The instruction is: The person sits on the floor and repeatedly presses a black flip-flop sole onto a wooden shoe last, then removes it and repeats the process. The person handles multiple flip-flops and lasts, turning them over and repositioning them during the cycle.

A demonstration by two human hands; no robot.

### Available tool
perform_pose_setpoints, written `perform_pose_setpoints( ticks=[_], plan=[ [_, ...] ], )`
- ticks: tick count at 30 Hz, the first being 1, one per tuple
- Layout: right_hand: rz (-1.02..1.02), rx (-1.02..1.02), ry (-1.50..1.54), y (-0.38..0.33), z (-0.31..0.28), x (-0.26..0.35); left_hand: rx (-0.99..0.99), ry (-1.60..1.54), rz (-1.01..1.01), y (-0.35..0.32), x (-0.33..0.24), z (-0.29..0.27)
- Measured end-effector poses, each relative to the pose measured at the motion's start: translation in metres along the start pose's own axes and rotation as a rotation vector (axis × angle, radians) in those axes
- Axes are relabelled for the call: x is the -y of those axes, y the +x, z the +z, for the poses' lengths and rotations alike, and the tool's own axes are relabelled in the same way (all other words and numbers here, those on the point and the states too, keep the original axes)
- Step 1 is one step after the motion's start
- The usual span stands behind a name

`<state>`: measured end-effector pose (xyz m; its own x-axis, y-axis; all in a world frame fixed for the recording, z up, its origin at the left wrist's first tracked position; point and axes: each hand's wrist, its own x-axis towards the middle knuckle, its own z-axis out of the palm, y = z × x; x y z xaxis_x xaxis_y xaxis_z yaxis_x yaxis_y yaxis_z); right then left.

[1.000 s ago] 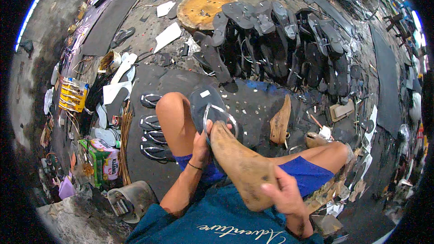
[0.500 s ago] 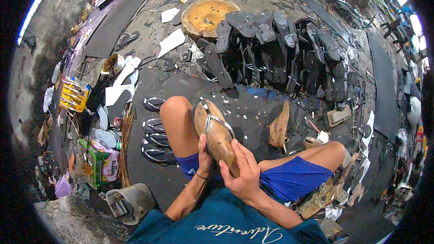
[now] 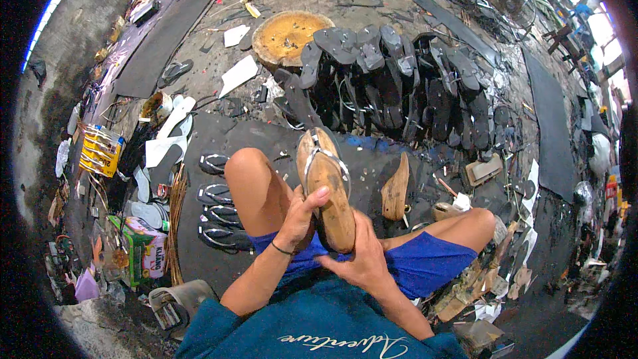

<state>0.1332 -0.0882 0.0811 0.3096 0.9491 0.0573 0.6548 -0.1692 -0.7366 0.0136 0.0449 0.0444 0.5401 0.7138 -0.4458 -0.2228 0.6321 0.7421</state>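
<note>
Both hands grip a wooden last (image 3: 330, 199) over the lap: left hand (image 3: 299, 219) wraps its side, right hand (image 3: 362, 259) cups the heel. A silver strap (image 3: 323, 156) crosses its toe. Loose strap may slip off if the last tilts.

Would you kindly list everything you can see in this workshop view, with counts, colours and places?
wooden last: one, tan, held upright over the lap, silver strap across it
second last: one, tan, on the floor right of the knee
sandals: a long row, dark, leaning ahead
stump: one, yellow-brown, beyond the row
soles: several, black, floor at left
box: one, yellow, far left
left hand: grips the last's side
right hand: supports its heel
</note>
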Motion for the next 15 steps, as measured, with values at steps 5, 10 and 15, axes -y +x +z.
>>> perform_pose_setpoints(
  ticks=[5, 10, 15],
  plan=[
    [0.032, 0.048, 0.104, -0.017, 0.007, -0.016, 0.055, 0.239, -0.010, -0.005, -0.002, 0.005],
    [0.327, 0.203, 1.046, -0.040, -0.002, -0.022, 0.216, 0.009, -0.151, -0.054, -0.024, 0.009],
    [0.504, 0.254, 1.135, -0.063, -0.008, -0.005, 0.402, -0.048, -0.157, -0.103, -0.021, 0.011]
  ],
)
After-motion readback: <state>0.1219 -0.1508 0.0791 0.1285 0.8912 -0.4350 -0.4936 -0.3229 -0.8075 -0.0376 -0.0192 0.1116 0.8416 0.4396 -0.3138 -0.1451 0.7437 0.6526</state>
